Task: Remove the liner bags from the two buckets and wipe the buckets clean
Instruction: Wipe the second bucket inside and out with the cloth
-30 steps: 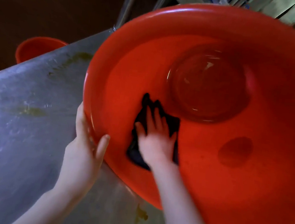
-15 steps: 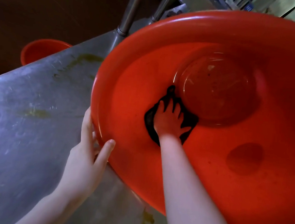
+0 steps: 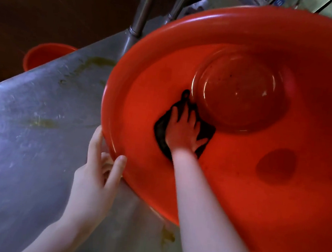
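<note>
A large red bucket [image 3: 234, 206] lies tilted on the steel table, its mouth facing me, with no liner bag inside. My right hand [image 3: 183, 132] reaches deep into it and presses a dark cloth [image 3: 160, 129] flat against the inner wall, just beside the round bottom. My left hand [image 3: 97, 178] grips the bucket's rim at the lower left, thumb over the edge. A second red bucket [image 3: 43, 53] shows partly beyond the table's far edge at the left.
The steel table [image 3: 24, 140] carries yellowish smears near the bucket and at its front. Two metal posts [image 3: 143, 9] rise behind the bucket. Dark floor lies beyond the table's left edge.
My right hand has slid the cloth up the inner wall toward the bucket's bottom. My left hand keeps its hold on the rim.
</note>
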